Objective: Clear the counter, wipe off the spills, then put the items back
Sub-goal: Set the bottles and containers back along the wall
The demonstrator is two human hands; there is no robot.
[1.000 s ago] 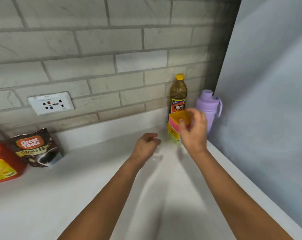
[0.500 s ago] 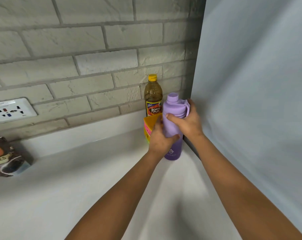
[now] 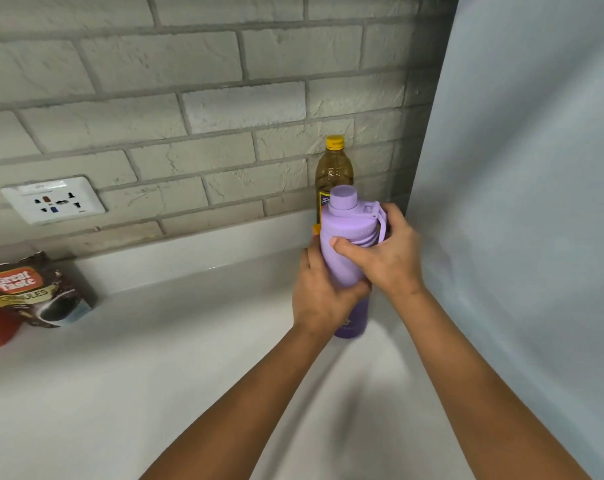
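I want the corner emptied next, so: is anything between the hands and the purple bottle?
Nothing visible is. The left hand and right hand both already grip the purple bottle. The oil bottle stands behind it against the brick wall, not between hands and bottle.

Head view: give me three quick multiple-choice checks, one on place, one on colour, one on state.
1. Where is the oil bottle?
A. behind the purple bottle, at the brick wall
B. beside the coffee pouch
C. lying on the counter

2. What colour is the oil bottle's cap?
A. red
B. yellow
C. white

3. How is the purple bottle held?
A. left hand only
B. by neither hand
C. by both hands

Answers: 1 A, it stands upright in the corner behind it. 2 B, the cap shows yellow. 3 C, the left hand and right hand both wrap its body.
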